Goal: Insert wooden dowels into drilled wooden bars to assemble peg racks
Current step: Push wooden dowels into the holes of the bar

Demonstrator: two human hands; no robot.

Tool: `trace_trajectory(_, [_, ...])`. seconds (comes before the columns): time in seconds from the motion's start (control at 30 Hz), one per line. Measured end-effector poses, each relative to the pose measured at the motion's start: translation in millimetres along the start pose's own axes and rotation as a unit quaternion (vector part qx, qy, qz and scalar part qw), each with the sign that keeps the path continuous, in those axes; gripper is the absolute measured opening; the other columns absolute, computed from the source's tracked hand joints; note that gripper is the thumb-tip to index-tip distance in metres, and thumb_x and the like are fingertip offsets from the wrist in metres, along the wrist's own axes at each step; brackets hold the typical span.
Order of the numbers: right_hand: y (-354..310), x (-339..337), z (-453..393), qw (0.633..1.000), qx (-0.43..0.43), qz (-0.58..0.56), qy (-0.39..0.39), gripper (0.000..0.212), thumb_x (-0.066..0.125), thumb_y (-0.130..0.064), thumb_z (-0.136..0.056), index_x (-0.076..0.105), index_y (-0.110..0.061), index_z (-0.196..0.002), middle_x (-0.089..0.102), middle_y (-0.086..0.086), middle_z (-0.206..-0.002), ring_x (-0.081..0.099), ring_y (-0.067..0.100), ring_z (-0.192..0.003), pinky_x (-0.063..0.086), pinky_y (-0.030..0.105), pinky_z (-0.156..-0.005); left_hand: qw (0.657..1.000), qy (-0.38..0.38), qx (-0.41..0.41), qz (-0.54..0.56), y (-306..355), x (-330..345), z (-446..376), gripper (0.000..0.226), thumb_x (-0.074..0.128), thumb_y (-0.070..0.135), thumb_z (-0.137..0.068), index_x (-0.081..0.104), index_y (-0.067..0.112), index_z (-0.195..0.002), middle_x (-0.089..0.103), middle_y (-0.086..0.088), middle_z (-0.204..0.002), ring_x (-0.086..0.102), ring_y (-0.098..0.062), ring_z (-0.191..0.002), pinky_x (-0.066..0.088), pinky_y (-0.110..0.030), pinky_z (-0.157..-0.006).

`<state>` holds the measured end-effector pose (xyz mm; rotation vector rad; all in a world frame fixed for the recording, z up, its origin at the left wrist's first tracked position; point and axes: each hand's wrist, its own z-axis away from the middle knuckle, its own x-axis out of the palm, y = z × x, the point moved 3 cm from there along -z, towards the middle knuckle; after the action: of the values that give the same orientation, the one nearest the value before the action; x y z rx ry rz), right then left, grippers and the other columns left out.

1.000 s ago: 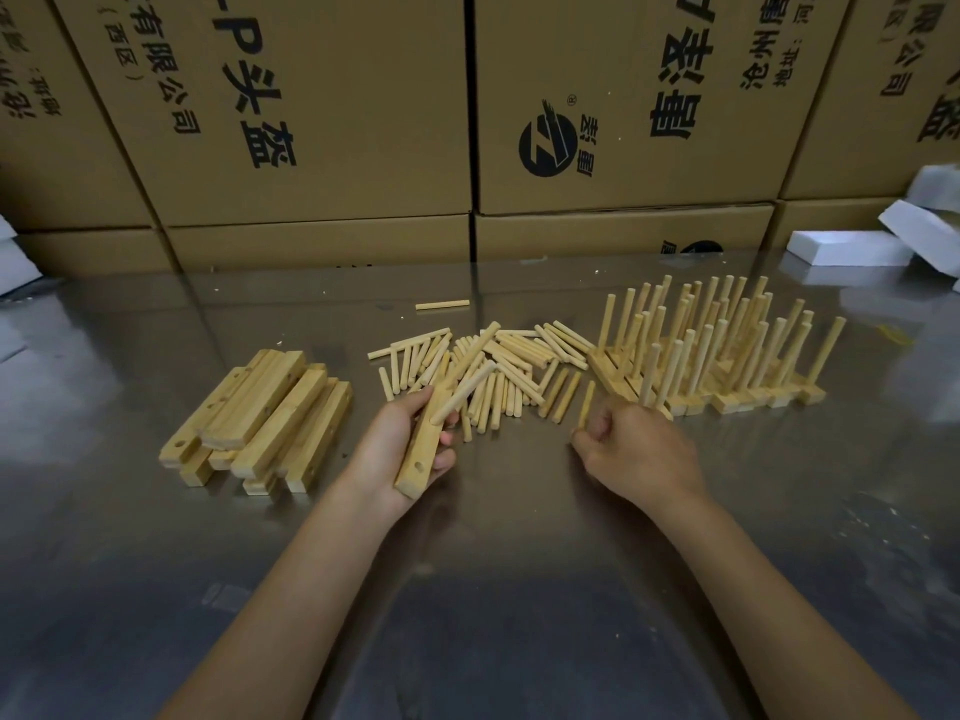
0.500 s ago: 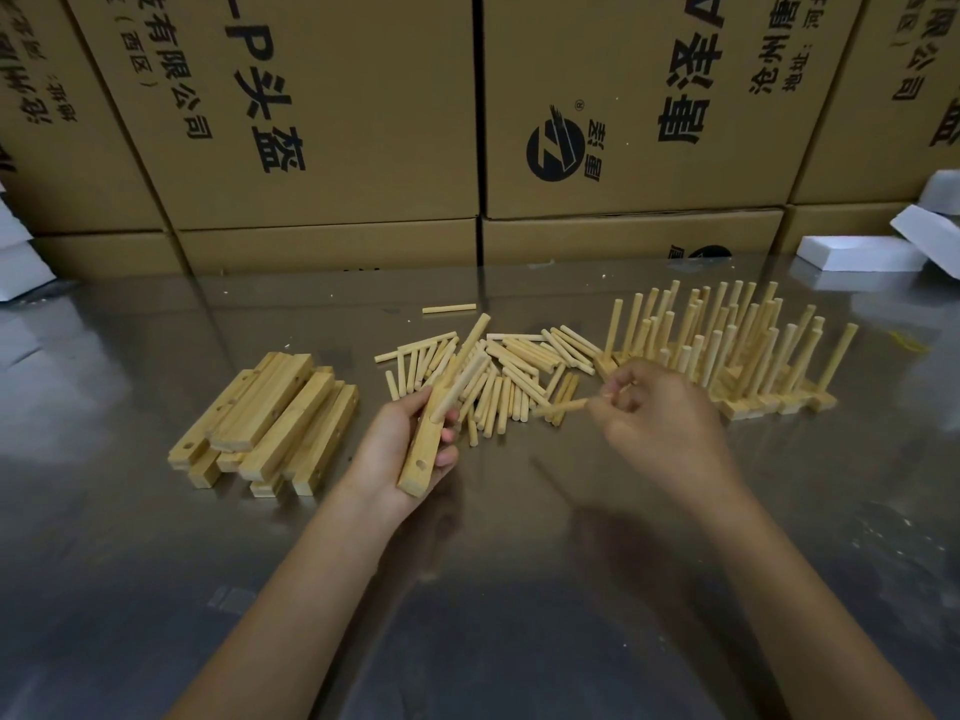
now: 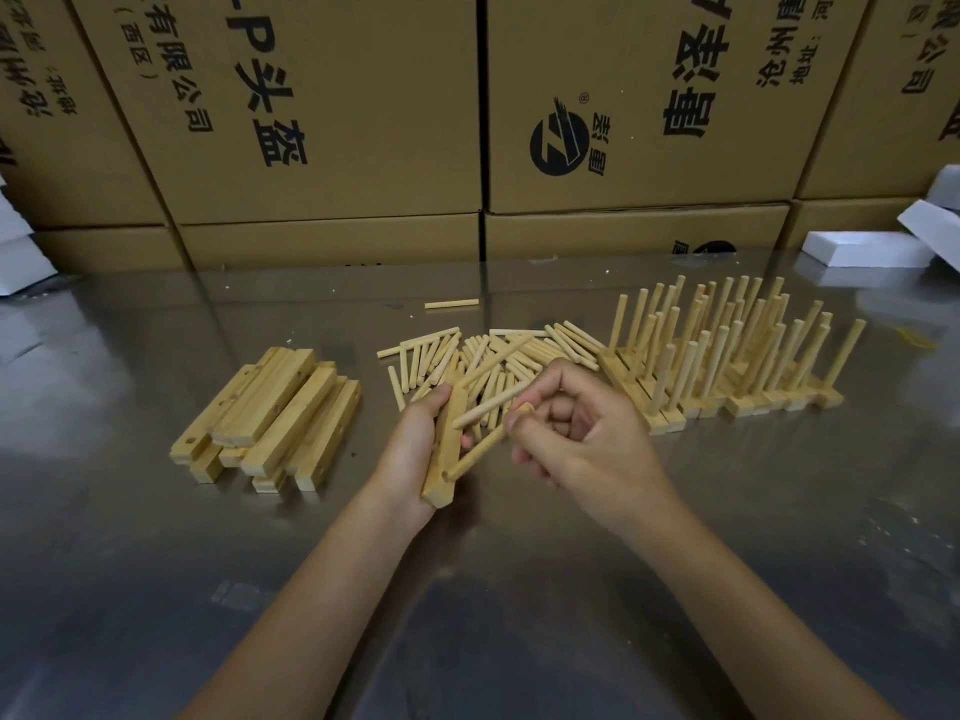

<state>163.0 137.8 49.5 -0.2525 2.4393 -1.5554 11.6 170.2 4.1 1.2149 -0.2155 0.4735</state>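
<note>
Above the steel table (image 3: pixel 156 589), left hand (image 3: pixel 410 449) grips a drilled bar (image 3: pixel 448 449) already carrying two dowels; right hand (image 3: pixel 576 439) pinches a third dowel (image 3: pixel 480 452), tip at the bar's lowest hole. Loose dowels (image 3: pixel 498 356) lie behind.

On the counter (image 3: pixel 156 589), a stack of drilled bars (image 3: pixel 270 413) lies at the left, a heap of loose dowels (image 3: pixel 498 350) in the middle, and the finished peg racks (image 3: pixel 727 356) stand at the right. One single dowel (image 3: pixel 451 304) lies alone behind the heap. Cardboard boxes (image 3: pixel 322 106) line the back edge, with foam blocks (image 3: pixel 862 249) at the far right. Before the heap, the left hand (image 3: pixel 410 449) holds a bar (image 3: pixel 445 449), and the right hand (image 3: pixel 576 439) holds a dowel (image 3: pixel 483 446) to its near end.
</note>
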Motion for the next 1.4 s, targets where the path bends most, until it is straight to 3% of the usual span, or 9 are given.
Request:
trace_trajectory(0.2, [0, 4, 2, 0.999, -0.013, -0.023, -0.025, 0.015, 0.066, 0.002, -0.089, 0.060, -0.010, -0.083, 0.066, 0.002, -0.063, 0.060, 0.008, -0.053, 0.045, 0.015, -0.047, 1.000, -0.009, 0.012, 0.007, -1, 3, 5, 0.042, 0.042, 0.028, -0.106, 0.054, 0.001, -0.136, 0.056, -0.013, -0.090, 0.046, -0.018, -0.064, 0.040, -0.020, -0.040])
trace_trajectory(0.33, [5, 10, 3, 0.998, -0.013, -0.015, -0.057, 0.008, 0.067, -0.002, -0.090, 0.064, -0.010, -0.091, 0.068, -0.003, -0.071, 0.064, 0.005, -0.062, 0.048, 0.015, -0.055, 0.999, -0.022, -0.001, 0.039, -5, 5, 8, 0.041, 0.041, 0.028, -0.106, 0.061, 0.002, -0.130, 0.066, -0.013, -0.092, 0.060, -0.024, -0.073, 0.048, -0.025, -0.058])
trace_trajectory(0.47, [10, 21, 7, 0.995, -0.044, 0.076, -0.055, 0.011, 0.061, -0.012, -0.097, 0.068, -0.013, -0.105, 0.070, -0.004, -0.094, 0.067, 0.010, -0.094, 0.056, 0.024, -0.079, 0.996, -0.033, -0.007, 0.080, -3, 5, 8, 0.039, 0.042, 0.028, -0.105, 0.072, 0.003, -0.105, 0.071, -0.012, -0.086, 0.069, -0.024, -0.078, 0.056, -0.036, -0.081])
trace_trajectory(0.6, [4, 16, 8, 0.986, -0.072, 0.132, -0.069, 0.009, 0.053, -0.022, -0.101, 0.060, -0.025, -0.096, 0.064, -0.017, -0.077, 0.064, 0.006, -0.072, 0.048, 0.019, -0.059, 0.996, -0.015, -0.002, 0.088, 3, 4, 6, 0.030, 0.040, 0.026, -0.106, 0.060, 0.007, -0.096, 0.052, -0.004, -0.067, 0.044, -0.012, -0.054, 0.036, -0.021, -0.049])
trace_trajectory(0.67, [5, 13, 7, 0.970, -0.084, 0.219, -0.069, 0.008, 0.060, -0.029, -0.097, 0.062, -0.030, -0.089, 0.059, -0.023, -0.071, 0.057, 0.004, -0.063, 0.036, 0.014, -0.054, 0.995, 0.000, -0.004, 0.097, 6, 1, 6, 0.027, 0.041, 0.025, -0.105, 0.059, 0.007, -0.096, 0.052, -0.002, -0.064, 0.042, -0.011, -0.050, 0.036, -0.020, -0.048])
trace_trajectory(0.97, [-2, 5, 5, 0.954, -0.105, 0.280, -0.030, 0.013, 0.075, -0.015, -0.086, 0.078, -0.023, -0.097, 0.046, -0.015, -0.077, 0.049, 0.003, -0.075, 0.035, 0.010, -0.062, 0.995, 0.016, -0.005, 0.100, 8, -3, 5, 0.031, 0.044, 0.027, -0.105, 0.061, 0.004, -0.119, 0.054, -0.003, -0.066, 0.045, -0.008, -0.044, 0.044, -0.019, -0.038])
trace_trajectory(1.07, [-4, 10, 6, 0.940, -0.122, 0.312, -0.068, 0.017, 0.071, -0.012, -0.088, 0.076, -0.021, -0.102, 0.041, -0.015, -0.083, 0.045, 0.004, -0.078, 0.033, 0.011, -0.063, 0.997, 0.020, 0.001, 0.077, 5, -1, 8, 0.041, 0.046, 0.029, -0.105, 0.058, 0.001, -0.132, 0.058, -0.012, -0.087, 0.050, -0.015, -0.058, 0.047, -0.025, -0.049])
trace_trajectory(1.2, [-6, 13, 6, 0.934, -0.133, 0.320, -0.088, 0.013, 0.066, -0.009, -0.090, 0.071, -0.015, -0.101, 0.045, -0.016, -0.090, 0.049, 0.006, -0.089, 0.040, 0.016, -0.070, 0.997, 0.032, 0.008, 0.069, 2, 0, 6, 0.042, 0.046, 0.029, -0.105, 0.056, 0.002, -0.135, 0.056, -0.016, -0.114, 0.049, -0.031, -0.102, 0.045, -0.039, -0.082])
trace_trajectory(1.4, [-6, 16, 8, 0.924, -0.153, 0.339, -0.093, 0.011, 0.063, -0.010, -0.089, 0.068, -0.014, -0.097, 0.048, -0.011, -0.092, 0.049, 0.007, -0.089, 0.040, 0.014, -0.070, 0.998, 0.034, 0.014, 0.042, -1, 4, 7, 0.041, 0.045, 0.032, -0.105, 0.060, 0.005, -0.132, 0.064, -0.022, -0.123, 0.057, -0.034, -0.105, 0.052, -0.038, -0.078])
